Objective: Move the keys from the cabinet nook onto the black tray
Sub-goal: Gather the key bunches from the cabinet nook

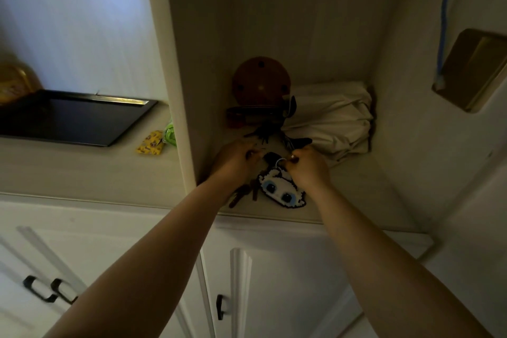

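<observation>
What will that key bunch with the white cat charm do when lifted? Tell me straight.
The key bunch will probably dangle loosely: the keys and the flat cat charm look joined by a thin ring. It likely swings and may snag the darker keys behind. Both hands, left and right, pinch it.

Round wooden disc (pixel 260 81), folded cream cloth (pixel 329 115), yellow packet (pixel 150 143), blue cable (pixel 445 16), black cabinet handles (pixel 48 289)
</observation>
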